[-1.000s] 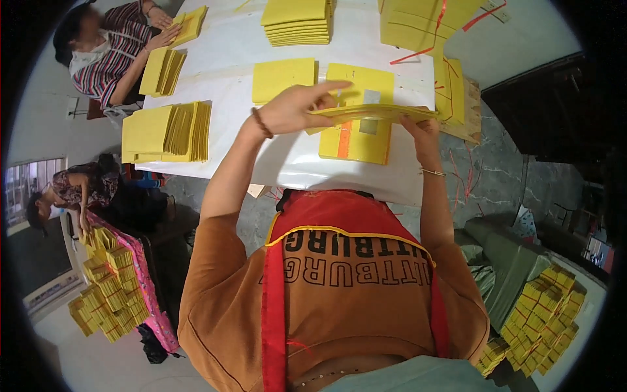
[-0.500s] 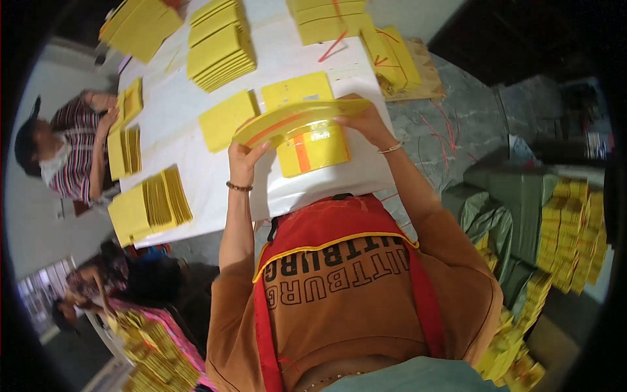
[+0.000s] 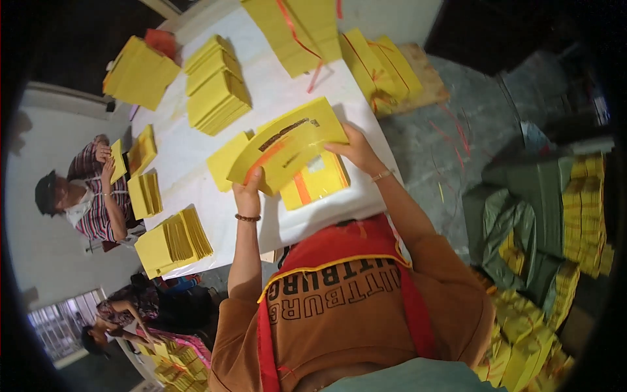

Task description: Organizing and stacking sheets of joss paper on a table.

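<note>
Above the near part of the white table [image 3: 274,232], my two hands hold up a yellow printed sheet [image 3: 297,147], bowed and bearing an orange stripe. Whether it is one sheet or a thin stack, I cannot tell. My left hand [image 3: 248,186] grips its lower left edge with the thumb on the face. At the right end, my right hand [image 3: 356,151] pinches it, thumb in front and fingers behind. Below it on the table lies a glossy yellow packet [image 3: 330,186] with an orange stripe, partly covered by the sheet. More yellow paper [image 3: 219,162] lies behind the sheet's left side.
Yellow stacks [image 3: 219,101] stand further back, and a fanned pile [image 3: 173,242] sits at the left corner. Red-tied bundles [image 3: 379,68] rest on a wooden board [image 3: 428,75] beyond the right edge. A co-worker [image 3: 91,199] handles yellow paper at the left. Green sacks [image 3: 516,215] stand right.
The sheet has tilted so its printed face shows, its right end higher. My left hand is lower. The view has shifted, and the co-worker at the left now holds up a yellow piece.
</note>
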Motion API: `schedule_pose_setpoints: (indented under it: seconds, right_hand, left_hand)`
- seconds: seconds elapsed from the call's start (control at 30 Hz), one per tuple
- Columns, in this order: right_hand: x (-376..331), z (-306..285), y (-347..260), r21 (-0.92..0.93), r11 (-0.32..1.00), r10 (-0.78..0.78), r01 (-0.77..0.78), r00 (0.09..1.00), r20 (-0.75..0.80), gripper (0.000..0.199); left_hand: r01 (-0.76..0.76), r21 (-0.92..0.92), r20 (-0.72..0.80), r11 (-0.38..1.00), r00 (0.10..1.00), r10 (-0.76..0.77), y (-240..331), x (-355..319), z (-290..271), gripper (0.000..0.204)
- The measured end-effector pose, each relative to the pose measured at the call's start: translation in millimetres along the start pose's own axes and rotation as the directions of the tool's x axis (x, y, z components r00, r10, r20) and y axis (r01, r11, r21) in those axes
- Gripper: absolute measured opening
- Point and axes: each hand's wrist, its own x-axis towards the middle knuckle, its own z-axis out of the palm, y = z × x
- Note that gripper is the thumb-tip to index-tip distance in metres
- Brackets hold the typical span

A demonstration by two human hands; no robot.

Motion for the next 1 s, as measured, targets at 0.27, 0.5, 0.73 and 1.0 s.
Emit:
schedule_pose_setpoints:
  seconds: [0.27, 0.5, 0.73, 1.0]
  right_hand:
    - [-7, 48, -33, 0.698, 0.71, 0.117, -0.099, 0.993, 0.022, 0.064]
    - [-13, 59, -13, 0.788, 0.582, 0.162, -0.199, 0.979, 0.127, 0.047]
    - [-17, 38, -10, 0.765, 0.54, 0.231, -0.351, 0.936, 0.266, 0.049]
    - [-12, 12, 2, 0.591, 0.699, 0.248, -0.402, 0.912, 0.327, 0.051]
  left_hand:
    - [0.114, -0.701, -0.023, 0.704, 0.983, -0.182, 22, -13, 51, 0.04]
    - [0.039, -0.062, 0.404, 0.997, 0.915, -0.011, 35, -52, 37, 0.06]
    - [-0.435, 0.75, 0.254, 0.498, 0.885, 0.391, 38, -16, 37, 0.067]
    - [-0.716, 0.556, 0.59, 0.421, 0.697, 0.407, 50, -2, 37, 0.043]
